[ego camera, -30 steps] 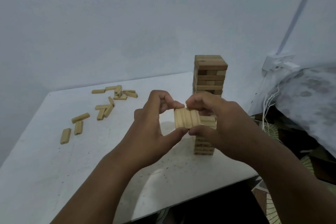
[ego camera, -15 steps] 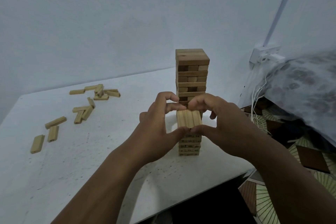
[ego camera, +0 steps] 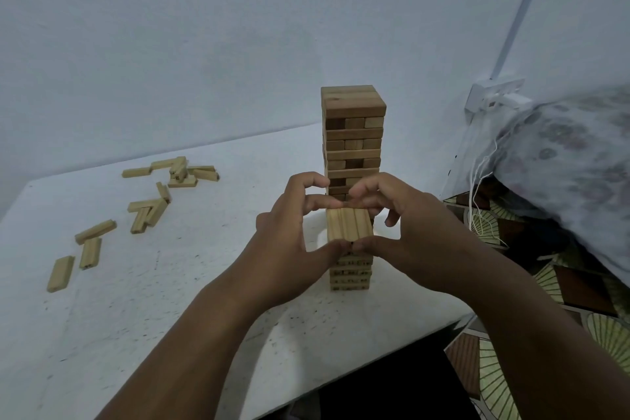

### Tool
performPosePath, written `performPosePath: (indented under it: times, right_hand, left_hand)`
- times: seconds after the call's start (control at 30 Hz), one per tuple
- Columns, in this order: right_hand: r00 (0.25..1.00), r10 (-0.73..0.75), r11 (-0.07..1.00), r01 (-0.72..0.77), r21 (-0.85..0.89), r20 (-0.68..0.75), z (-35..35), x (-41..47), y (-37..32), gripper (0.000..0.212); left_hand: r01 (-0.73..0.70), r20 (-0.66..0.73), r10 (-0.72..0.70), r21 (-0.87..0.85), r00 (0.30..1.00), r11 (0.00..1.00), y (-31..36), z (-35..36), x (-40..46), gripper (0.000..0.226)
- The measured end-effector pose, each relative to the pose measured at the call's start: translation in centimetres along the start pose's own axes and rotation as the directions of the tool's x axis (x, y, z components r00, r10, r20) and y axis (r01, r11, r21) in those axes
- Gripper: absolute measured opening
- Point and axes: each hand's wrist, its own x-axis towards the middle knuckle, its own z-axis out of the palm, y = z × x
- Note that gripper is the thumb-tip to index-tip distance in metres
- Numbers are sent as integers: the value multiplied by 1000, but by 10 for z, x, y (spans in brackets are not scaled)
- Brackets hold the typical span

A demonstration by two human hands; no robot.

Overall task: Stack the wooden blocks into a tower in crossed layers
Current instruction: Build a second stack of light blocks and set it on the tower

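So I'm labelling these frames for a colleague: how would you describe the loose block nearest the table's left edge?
Start at the white table and go left from the tall wooden block tower, past the scattered pale wooden blocks. The one you want is the flat pale wooden block lying nearest the camera. It lies alone, touching nothing, while the others cluster or sit further back.

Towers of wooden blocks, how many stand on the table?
2. A tall tower at the back; a short tower in front, its top layer pinched by the left hand and right hand.
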Motion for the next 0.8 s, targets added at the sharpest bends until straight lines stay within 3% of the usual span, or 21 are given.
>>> performPosePath:
  times: [0.8]
  right_hand:
    - [1000, -3, 998, 4, -56, 16, -5, 2, 2, 54]
  left_hand:
    - [5, -9, -6, -31, 1000, 1000, -8, -8, 1, 92]
